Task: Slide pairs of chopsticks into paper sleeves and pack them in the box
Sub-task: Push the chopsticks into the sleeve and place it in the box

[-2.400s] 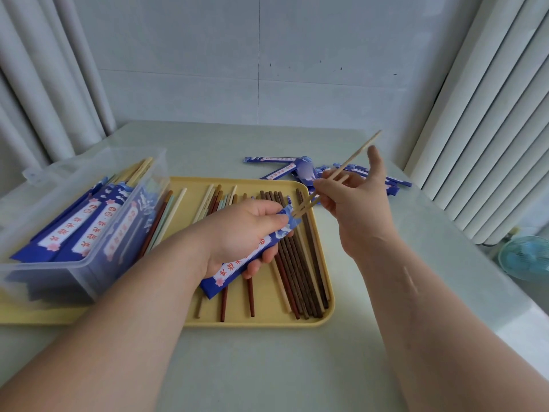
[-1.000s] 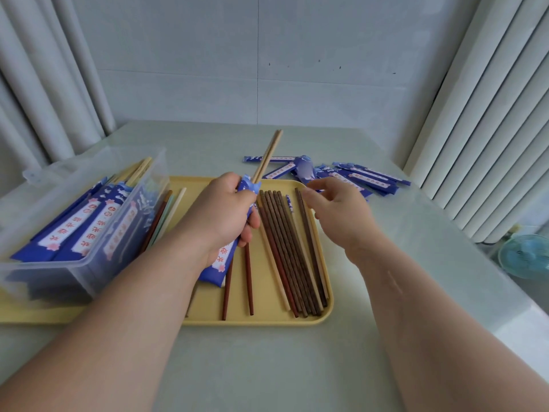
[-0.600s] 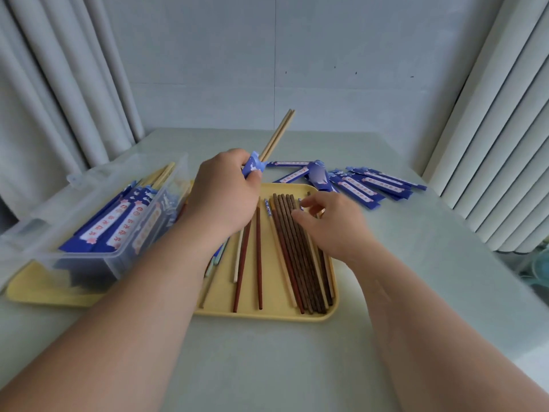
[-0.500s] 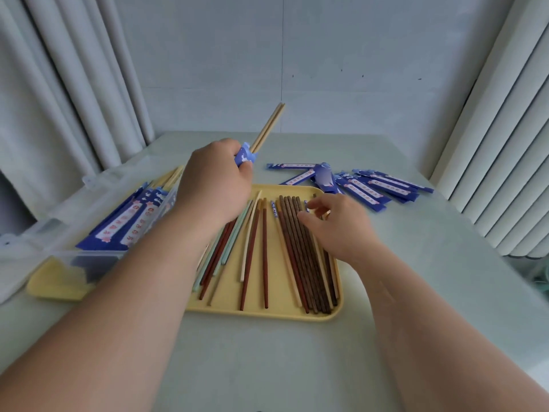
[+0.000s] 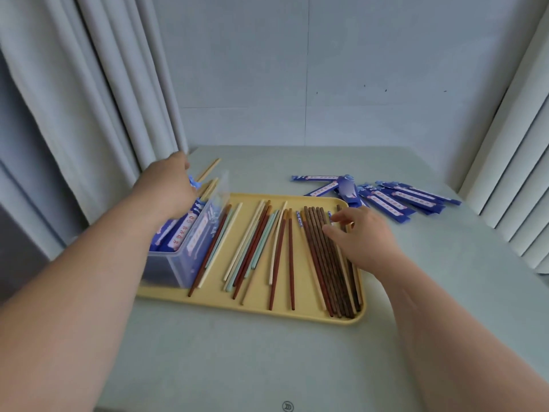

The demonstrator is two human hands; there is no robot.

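Left hand (image 5: 167, 185) is over the far end of the clear box (image 5: 184, 263), fingers curled under and gripping a sleeved pair (image 5: 194, 183). Its bare wooden tips stick out past the knuckles toward the left curtain (image 5: 89, 114). The frame is blurred there, so the exact finger wrap is hard to read. The box sits on the left end of the yellow tray (image 5: 297, 318) and holds more sleeved pairs, slanted.

Right hand (image 5: 362, 236) lies flat, fingers straight and spread, tips on the dark brown chopsticks (image 5: 326, 263) along the tray's right rim. Left of those fingertips, mixed chopsticks (image 5: 255, 248) in red, teal and cream lie loose and fanned. Beyond the fingertips, off the tray, is a pile of blue sleeves (image 5: 389, 199) on the table (image 5: 267, 367). A wide strip of table lies between the tray's near rim and the table's near edge.
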